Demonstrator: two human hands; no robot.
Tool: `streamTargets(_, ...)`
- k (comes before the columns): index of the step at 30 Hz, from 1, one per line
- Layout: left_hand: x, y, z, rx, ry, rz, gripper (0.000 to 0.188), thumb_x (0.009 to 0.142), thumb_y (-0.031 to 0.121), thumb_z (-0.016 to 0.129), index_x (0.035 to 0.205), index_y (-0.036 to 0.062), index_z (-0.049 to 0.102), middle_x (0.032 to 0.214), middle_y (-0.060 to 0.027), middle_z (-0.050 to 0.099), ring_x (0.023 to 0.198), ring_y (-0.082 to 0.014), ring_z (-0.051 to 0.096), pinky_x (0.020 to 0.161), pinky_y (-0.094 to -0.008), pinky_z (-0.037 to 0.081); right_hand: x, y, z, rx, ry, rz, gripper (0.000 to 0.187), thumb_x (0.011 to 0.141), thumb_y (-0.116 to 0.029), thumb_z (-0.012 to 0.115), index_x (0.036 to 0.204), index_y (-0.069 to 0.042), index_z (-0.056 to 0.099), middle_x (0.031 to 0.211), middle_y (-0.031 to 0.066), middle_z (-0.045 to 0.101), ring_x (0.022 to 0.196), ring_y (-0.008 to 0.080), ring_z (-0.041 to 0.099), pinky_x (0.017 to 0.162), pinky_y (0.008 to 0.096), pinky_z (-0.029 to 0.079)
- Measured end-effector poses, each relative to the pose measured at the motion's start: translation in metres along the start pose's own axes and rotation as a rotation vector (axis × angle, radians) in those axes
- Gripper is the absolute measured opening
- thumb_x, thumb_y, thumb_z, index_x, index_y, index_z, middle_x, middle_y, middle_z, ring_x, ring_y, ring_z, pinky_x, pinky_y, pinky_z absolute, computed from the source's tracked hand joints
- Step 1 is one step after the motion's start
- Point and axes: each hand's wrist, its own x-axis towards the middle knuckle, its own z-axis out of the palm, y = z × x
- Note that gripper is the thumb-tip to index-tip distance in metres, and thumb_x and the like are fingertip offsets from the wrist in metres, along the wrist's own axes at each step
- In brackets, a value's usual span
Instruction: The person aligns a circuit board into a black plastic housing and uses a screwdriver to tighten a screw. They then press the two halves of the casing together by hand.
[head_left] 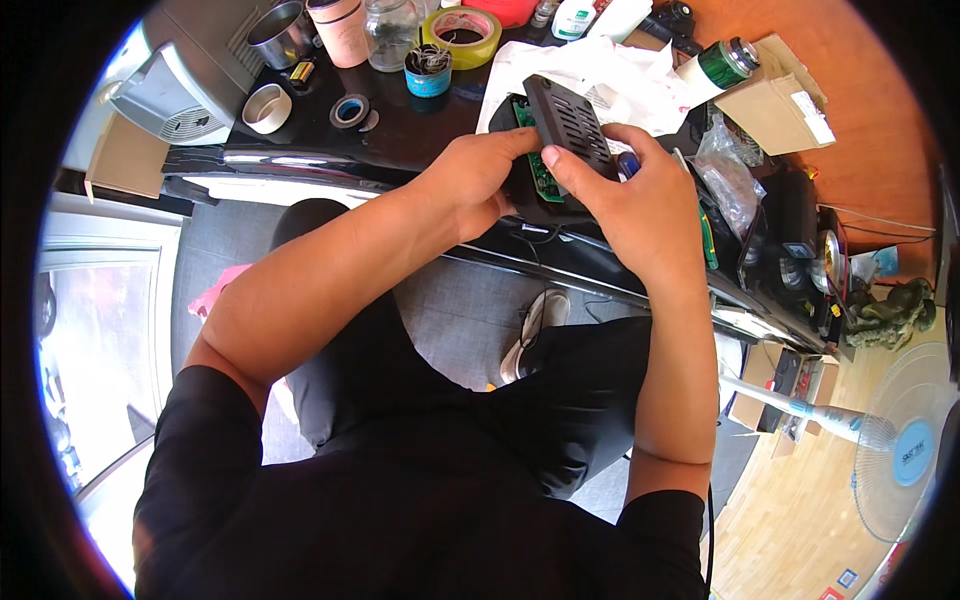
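Observation:
Over the front edge of the black desk I hold a small electronic device in two parts. My left hand [472,180] is closed on the black housing [560,213], in which a green circuit board [546,184] shows. The black slotted cover [572,122] is tilted above the board, its right side apart from the housing's left strip of board. My right hand [645,215] grips this cover, thumb on its near end and fingers behind. A dark blue rounded piece [628,166] shows beside the right fingers; its kind is unclear. White paper [640,90] lies beyond the device.
On the desk's left stand a metal bowl [267,109], a roll of black tape [350,111], a blue tin [428,72], a glass jar [391,35] and yellow tape [487,50]. Rightward lie a plastic bag [727,175] and cardboard box [768,95]. A fan [905,445] stands at lower right.

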Motion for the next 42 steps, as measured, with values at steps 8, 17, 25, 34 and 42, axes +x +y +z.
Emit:
streamTargets(8, 0.001, -0.003, -0.002, 0.002, 0.031, 0.023, 0.031, 0.108, 0.022, 0.049, 0.124, -0.0015, 0.061, 0.116, -0.0113, 0.068, 0.101, -0.0224, 0.069, 0.087, -0.0423, 0.060, -0.003, -0.008, -0.002, -0.112, -0.036, 0.041, 0.088, 0.070, -0.067, 0.080, 0.121, 0.004, 0.067, 0.096, 0.0245, 0.075, 0.091, 0.0338, 0.075, 0.083, 0.0384, 0.058)
streamTargets(17, -0.003, 0.000, -0.002, 0.011, 0.006, 0.035, 0.034, 0.109, 0.025, 0.047, 0.128, -0.0002, 0.058, 0.118, -0.0117, 0.067, 0.103, -0.0226, 0.069, 0.089, -0.0438, 0.059, -0.002, -0.006, 0.004, 0.026, -0.025, 0.064, 0.089, 0.072, -0.070, 0.078, 0.120, 0.005, 0.067, 0.091, 0.0235, 0.075, 0.088, 0.0331, 0.075, 0.080, 0.0384, 0.058)
streamTargets(25, -0.002, 0.001, -0.002, -0.071, -0.049, 0.043, 0.031, 0.106, 0.022, 0.052, 0.124, -0.0023, 0.058, 0.114, -0.0132, 0.068, 0.098, -0.0238, 0.071, 0.084, -0.0436, 0.061, -0.006, -0.009, 0.005, 0.033, 0.029, 0.056, 0.084, 0.073, -0.063, 0.080, 0.119, 0.005, 0.067, 0.095, 0.0234, 0.075, 0.092, 0.0331, 0.075, 0.084, 0.0388, 0.057)
streamTargets(34, -0.008, 0.008, 0.004, -0.124, -0.102, 0.032, 0.031, 0.103, 0.024, 0.050, 0.123, 0.0017, 0.060, 0.113, -0.0114, 0.069, 0.099, -0.0234, 0.069, 0.087, -0.0441, 0.058, -0.011, -0.010, 0.000, 0.059, 0.078, 0.055, 0.079, 0.073, -0.056, 0.085, 0.118, 0.006, 0.068, 0.096, 0.0229, 0.075, 0.092, 0.0319, 0.075, 0.084, 0.0378, 0.057)
streamTargets(42, -0.012, 0.006, 0.006, -0.123, -0.124, 0.079, 0.038, 0.103, 0.029, 0.045, 0.128, 0.0034, 0.057, 0.120, -0.0113, 0.066, 0.108, -0.0229, 0.064, 0.097, -0.0445, 0.050, -0.014, -0.011, 0.002, 0.001, 0.139, -0.024, 0.080, 0.073, -0.056, 0.084, 0.120, 0.007, 0.068, 0.096, 0.0230, 0.075, 0.092, 0.0320, 0.075, 0.084, 0.0385, 0.057)
